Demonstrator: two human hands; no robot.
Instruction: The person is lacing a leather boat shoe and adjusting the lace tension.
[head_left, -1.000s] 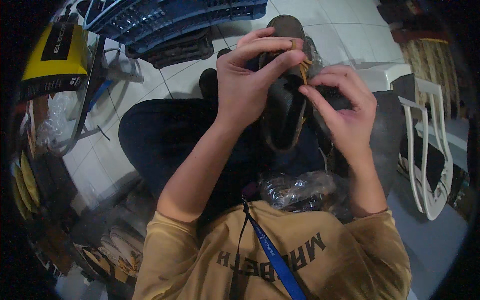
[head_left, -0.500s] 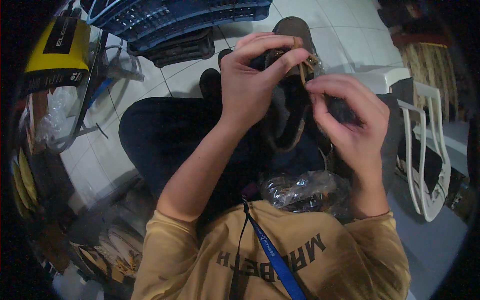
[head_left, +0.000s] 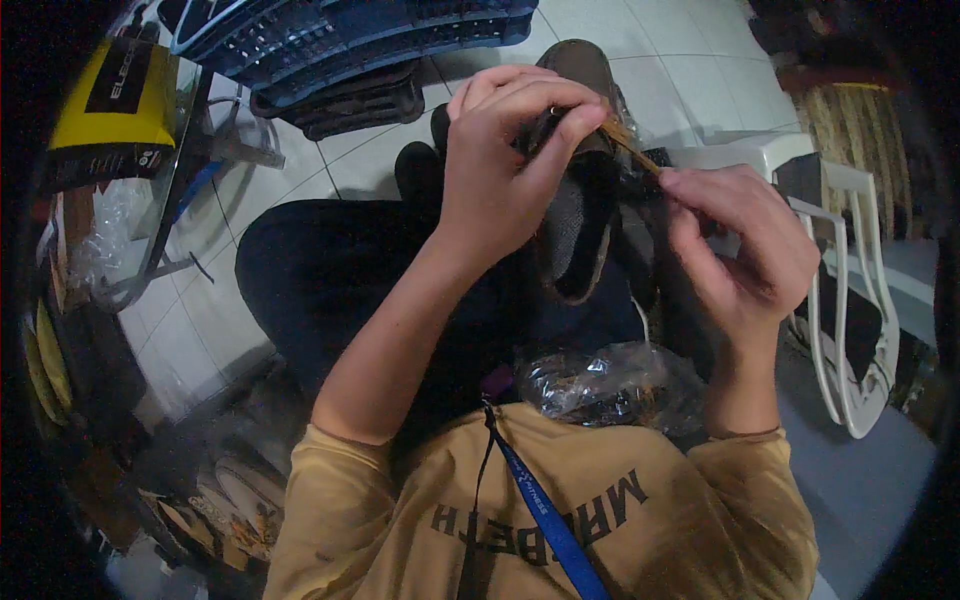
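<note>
**Two hands on a brown shoe and its lace**

The person sits with dark trousers (head_left: 330,280) over both knees, holding a brown shoe (head_left: 580,230) up above the lap, toe pointing away. The shoe looks soft and matte, suede-like, with a paler rim around its opening and a grey, woven-looking lining inside. Its toe is rounded and a shade lighter than the sides.

The left hand (head_left: 500,190) grips the shoe near the tongue, fingers curled closed over the upper edge with the thumb pressed against them. The right hand (head_left: 740,260) sits just beside the shoe, fingers pinched tight on a thin tan lace (head_left: 630,148) that runs taut and straight from the left fingertips across to the right ones. The lace looks flat and stiff, like a leather strip.

In the lap, against the mustard-yellow shirt (head_left: 620,510), lies a crumpled clear plastic bag (head_left: 600,385), glossy and wrinkled, with dark contents I cannot make out. A blue lanyard (head_left: 540,510) hangs down the shirt front.

On the white tiled floor (head_left: 660,40) beyond the knees stand stacked blue plastic crates (head_left: 380,40) with slatted sides. To the person's right is a white plastic chair (head_left: 850,330), smooth and moulded. To the left sits a yellow box (head_left: 120,110) with a black panel, among clear wrapping.
</note>
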